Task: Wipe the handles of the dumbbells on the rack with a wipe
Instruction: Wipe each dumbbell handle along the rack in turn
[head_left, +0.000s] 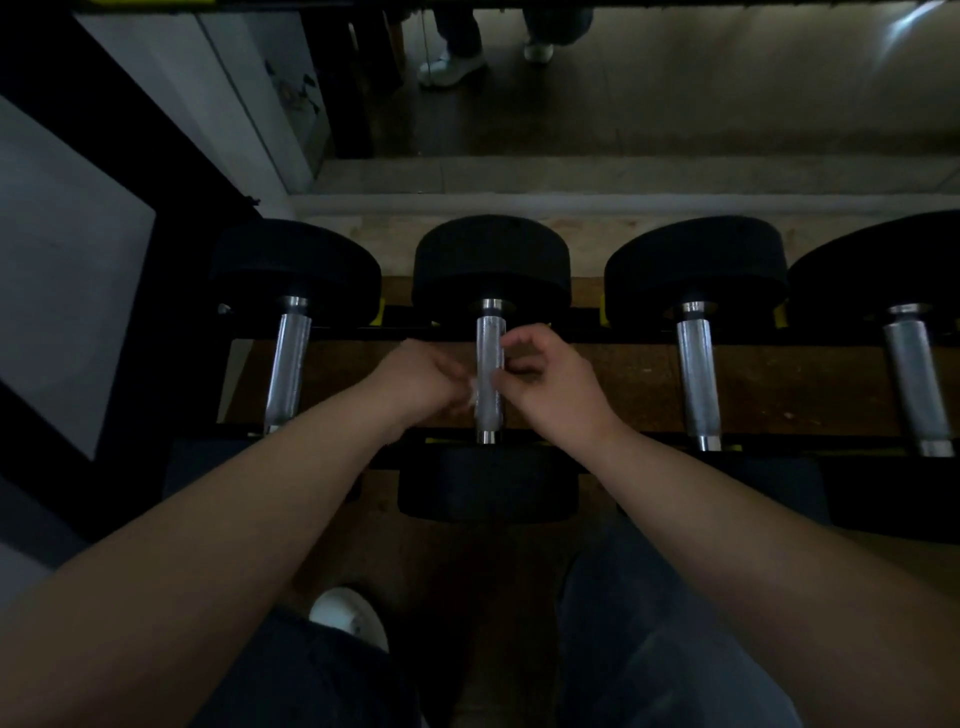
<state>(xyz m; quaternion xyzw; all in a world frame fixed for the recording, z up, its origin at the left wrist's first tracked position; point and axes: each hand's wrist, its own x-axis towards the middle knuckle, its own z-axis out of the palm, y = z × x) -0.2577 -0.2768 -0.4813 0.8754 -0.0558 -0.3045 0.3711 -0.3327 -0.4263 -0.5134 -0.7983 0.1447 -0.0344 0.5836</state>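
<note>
Here we are, looking straight down at the rack (623, 335), four dumbbells lying side by side across its black rails. Both hands are in on the second dumbbell (491, 260) from the left, right at its knurled steel handle (490, 338).

Our left hand (421, 382) sits against the handle's left side, fingers curled tight and pinching a small white wipe (474, 388). The wipe is only a scrap of white showing between those fingers and the steel, touching the lower half of the handle.

Our right hand (550, 379) is on the opposite side, fingers (519, 340) curled in, thumb tip against the metal. Whether they grip the handle, pinch the wipe's far end, or only rest there, we cannot tell.

The first dumbbell (291, 364) lies to the left, the third dumbbell (698, 374) and fourth dumbbell (914, 379) to the right, none touched by either hand. Down below, dark trousers and one white shoe (348, 616) on the floor. Up top, a pair of white shoes (452, 67) appears in what looks like a mirror.
</note>
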